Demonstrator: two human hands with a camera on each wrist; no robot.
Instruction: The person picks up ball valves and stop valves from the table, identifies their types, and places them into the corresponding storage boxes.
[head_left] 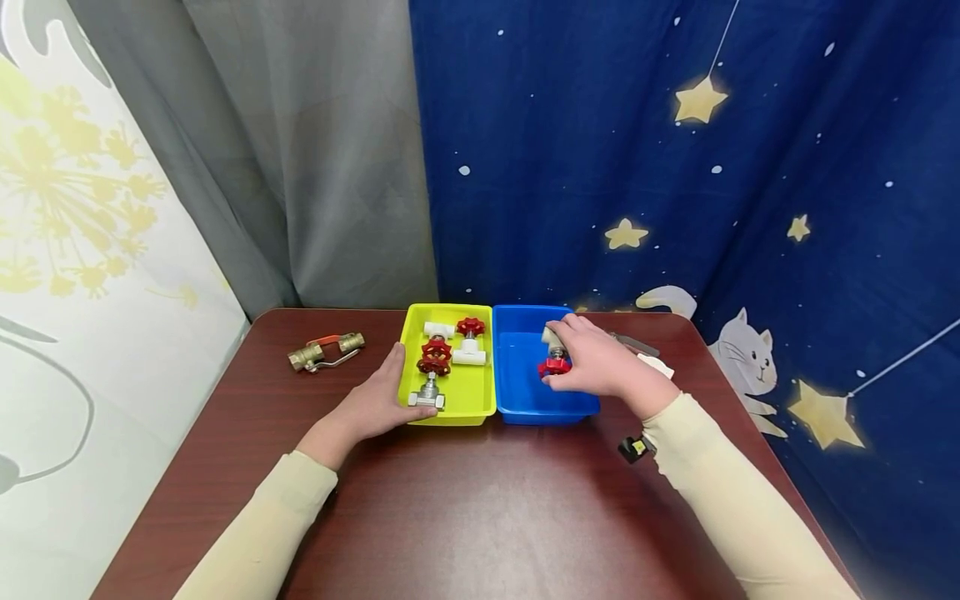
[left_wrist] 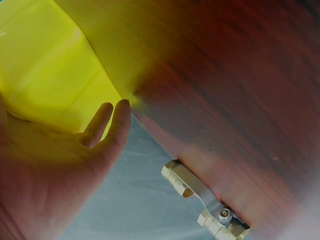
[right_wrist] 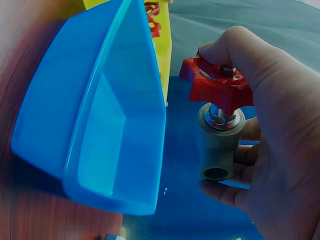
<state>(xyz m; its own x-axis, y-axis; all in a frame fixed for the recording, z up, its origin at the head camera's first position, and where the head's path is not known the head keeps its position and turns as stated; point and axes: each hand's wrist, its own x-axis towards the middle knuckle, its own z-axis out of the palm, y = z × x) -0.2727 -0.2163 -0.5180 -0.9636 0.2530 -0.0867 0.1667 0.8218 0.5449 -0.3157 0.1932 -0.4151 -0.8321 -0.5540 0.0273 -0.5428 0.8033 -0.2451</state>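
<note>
My right hand point(head_left: 592, 360) holds a stop valve point(right_wrist: 216, 145) with a pale grey body and a red handwheel over the blue tray point(head_left: 517, 408). In the right wrist view the thumb is on the red wheel and the fingers go behind the body. My left hand point(head_left: 375, 398) lies along the left wall of the yellow tray point(head_left: 468, 398), fingers straight and thumb near its front rim. Inside that tray are a steel valve point(head_left: 427, 395) by the thumb, a dark-red-wheeled valve point(head_left: 435, 357), and a white tee valve point(head_left: 469, 357) with a red wheel.
Brass ball valves point(head_left: 307, 357) with lever handles lie on the brown table point(head_left: 465, 508) left of the trays. Behind my right hand, a grey handle-like piece point(head_left: 636, 344) and a white item point(head_left: 657, 365) are partly hidden. Curtains point(head_left: 352, 167) hang beyond the table's far edge.
</note>
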